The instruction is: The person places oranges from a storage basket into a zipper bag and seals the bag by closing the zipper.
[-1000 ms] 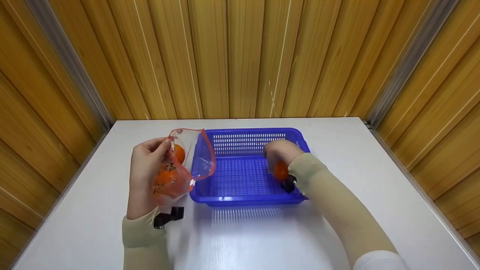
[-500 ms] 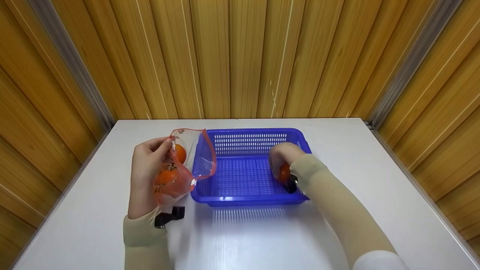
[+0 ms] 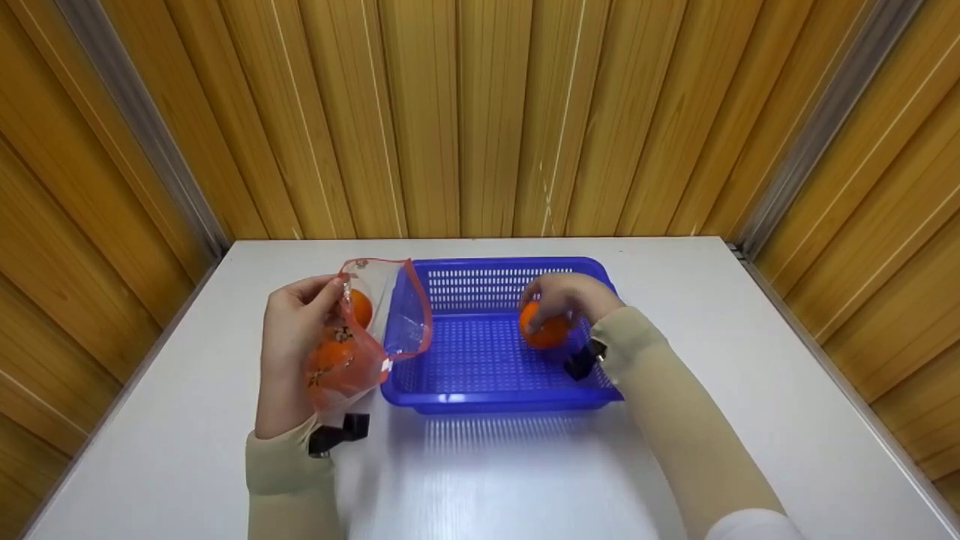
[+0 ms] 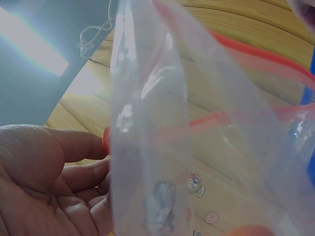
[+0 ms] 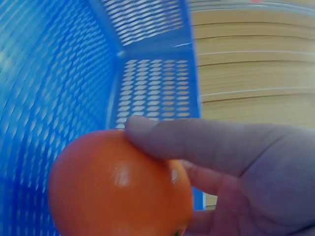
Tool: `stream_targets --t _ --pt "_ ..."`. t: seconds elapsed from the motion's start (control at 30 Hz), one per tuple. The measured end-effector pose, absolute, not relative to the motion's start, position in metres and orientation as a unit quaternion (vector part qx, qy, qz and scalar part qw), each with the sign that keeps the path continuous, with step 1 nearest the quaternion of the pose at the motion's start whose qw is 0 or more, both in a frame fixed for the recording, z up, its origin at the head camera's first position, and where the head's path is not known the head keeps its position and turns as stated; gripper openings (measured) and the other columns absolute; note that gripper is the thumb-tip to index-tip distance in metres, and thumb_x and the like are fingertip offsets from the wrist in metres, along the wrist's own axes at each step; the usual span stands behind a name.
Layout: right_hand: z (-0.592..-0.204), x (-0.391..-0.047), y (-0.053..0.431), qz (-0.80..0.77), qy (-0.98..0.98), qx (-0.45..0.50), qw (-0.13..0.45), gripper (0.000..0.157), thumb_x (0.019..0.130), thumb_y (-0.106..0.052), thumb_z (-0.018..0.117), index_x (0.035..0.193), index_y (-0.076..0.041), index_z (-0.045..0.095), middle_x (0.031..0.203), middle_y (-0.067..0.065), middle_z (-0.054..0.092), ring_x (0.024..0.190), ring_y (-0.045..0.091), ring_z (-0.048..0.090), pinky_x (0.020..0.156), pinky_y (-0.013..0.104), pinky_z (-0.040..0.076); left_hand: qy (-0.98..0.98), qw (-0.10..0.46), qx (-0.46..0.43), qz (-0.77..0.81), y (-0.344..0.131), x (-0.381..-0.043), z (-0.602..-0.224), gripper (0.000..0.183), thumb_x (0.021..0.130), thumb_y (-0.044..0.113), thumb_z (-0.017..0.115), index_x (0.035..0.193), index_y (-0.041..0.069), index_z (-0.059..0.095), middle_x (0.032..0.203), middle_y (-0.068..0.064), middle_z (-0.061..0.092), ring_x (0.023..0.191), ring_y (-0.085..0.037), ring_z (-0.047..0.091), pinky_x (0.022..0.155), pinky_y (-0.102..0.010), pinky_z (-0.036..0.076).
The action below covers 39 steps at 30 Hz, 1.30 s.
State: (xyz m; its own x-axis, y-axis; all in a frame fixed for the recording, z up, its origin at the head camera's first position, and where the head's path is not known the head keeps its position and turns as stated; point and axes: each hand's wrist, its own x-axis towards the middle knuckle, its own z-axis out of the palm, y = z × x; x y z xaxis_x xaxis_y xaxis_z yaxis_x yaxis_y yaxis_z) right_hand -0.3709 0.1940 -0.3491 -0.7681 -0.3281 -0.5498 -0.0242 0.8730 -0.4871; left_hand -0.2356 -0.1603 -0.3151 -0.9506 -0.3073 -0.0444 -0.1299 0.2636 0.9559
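My left hand pinches the upper edge of a clear plastic bag with a red rim and small cartoon prints. The bag's mouth gapes toward the right, over the basket's left edge. Inside the bag lie orange round fruits, partly hidden by red film and prints. In the blue basket, my right hand grips a smooth, shiny orange. Its thumb lies over the top of the orange, with other fingers behind, partly hidden.
The blue basket stands on a white table, its walls pierced with small slots. Wood-patterned panels close off the back and sides. Dark camera mounts sit on both wrists.
My right hand has lifted slightly and shifted left and back inside the basket, bringing the orange into fuller view. My left hand and the bag stay nearly still.
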Motion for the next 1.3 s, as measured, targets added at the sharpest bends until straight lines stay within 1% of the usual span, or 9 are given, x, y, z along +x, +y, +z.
stream_targets --t 0.17,0.23,0.37,0.53,0.67,0.8,0.97,1.07,1.3 --pt "-0.340 -0.371 0.194 -0.344 0.876 -0.110 0.320 0.051 0.090 -0.021 0.077 0.138 -0.019 0.063 0.143 0.018 0.053 0.123 0.037 0.059 0.094 0.049 0.061 -0.789 0.071 0.140 -0.594 -0.160 -0.236 -0.315 0.041 0.104 0.031 0.062 0.132 0.002 0.068 0.095 -0.002 0.068 0.080 -0.009 0.063 0.072 -0.016 0.060" --pt "-0.336 -0.369 0.193 -0.398 0.856 -0.110 0.311 0.053 0.090 -0.020 0.077 0.140 -0.019 0.061 0.144 0.018 0.052 0.124 0.038 0.058 0.095 0.050 0.061 -0.791 0.076 0.139 -0.590 -0.160 -0.236 -0.316 0.040 0.104 0.031 0.062 0.131 0.002 0.069 0.093 -0.002 0.067 0.077 -0.009 0.064 0.070 -0.017 0.060" --pt "-0.328 -0.363 0.187 -0.494 0.814 -0.117 0.283 0.052 0.091 -0.021 0.076 0.140 -0.018 0.060 0.145 0.020 0.050 0.125 0.040 0.059 0.095 0.055 0.060 -0.795 0.088 0.137 -0.584 -0.158 -0.236 -0.316 0.039 0.104 0.029 0.062 0.128 0.001 0.070 0.089 -0.002 0.067 0.074 -0.008 0.065 0.068 -0.017 0.061" --pt "-0.322 -0.351 0.169 -0.570 0.775 -0.118 0.247 0.053 0.092 -0.021 0.076 0.142 -0.016 0.057 0.144 0.019 0.052 0.126 0.039 0.060 0.094 0.057 0.059 -0.795 0.084 0.141 -0.583 -0.157 -0.236 -0.315 0.040 0.104 0.031 0.062 0.130 0.001 0.069 0.093 -0.003 0.068 0.077 -0.009 0.064 0.070 -0.017 0.060" --pt "-0.319 -0.338 0.152 -0.615 0.745 -0.118 0.228 0.053 0.093 -0.017 0.076 0.142 -0.015 0.057 0.144 0.019 0.053 0.128 0.039 0.059 0.095 0.058 0.059 -0.791 0.083 0.141 -0.590 -0.158 -0.236 -0.315 0.039 0.104 0.028 0.062 0.130 0.001 0.069 0.092 -0.002 0.068 0.076 -0.008 0.064 0.070 -0.016 0.060" --pt "-0.318 -0.322 0.131 -0.643 0.724 -0.137 0.210 0.049 0.092 -0.016 0.076 0.139 -0.016 0.059 0.140 0.020 0.054 0.123 0.038 0.061 0.092 0.055 0.061 -0.789 0.083 0.139 -0.592 -0.158 -0.236 -0.315 0.038 0.104 0.027 0.061 0.130 0.000 0.069 0.091 -0.002 0.068 0.075 -0.008 0.064 0.070 -0.016 0.060" --pt "-0.321 -0.302 0.104 -0.655 0.709 -0.179 0.192 0.051 0.091 -0.014 0.076 0.139 -0.012 0.059 0.138 0.021 0.055 0.119 0.036 0.064 0.086 0.051 0.063 -0.786 0.083 0.141 -0.596 -0.158 -0.237 -0.316 0.038 0.104 0.027 0.061 0.130 0.000 0.069 0.091 -0.002 0.068 0.075 -0.008 0.064 0.070 -0.016 0.060" --pt "-0.326 -0.292 0.087 -0.653 0.712 -0.189 0.178 0.051 0.090 -0.015 0.077 0.138 -0.013 0.060 0.135 0.020 0.057 0.116 0.034 0.065 0.083 0.046 0.065 -0.785 0.082 0.144 -0.597 -0.158 -0.237 -0.316 0.039 0.104 0.029 0.062 0.130 0.001 0.069 0.091 -0.002 0.068 0.076 -0.009 0.064 0.071 -0.016 0.060" --pt "-0.341 -0.276 0.057 -0.634 0.731 -0.207 0.146 0.053 0.088 -0.019 0.079 0.138 -0.013 0.061 0.134 0.016 0.060 0.117 0.029 0.060 0.088 0.041 0.064 -0.786 0.084 0.145 -0.595 -0.157 -0.237 -0.316 0.039 0.103 0.029 0.063 0.130 0.001 0.069 0.093 -0.003 0.068 0.075 -0.010 0.064 0.070 -0.016 0.060"
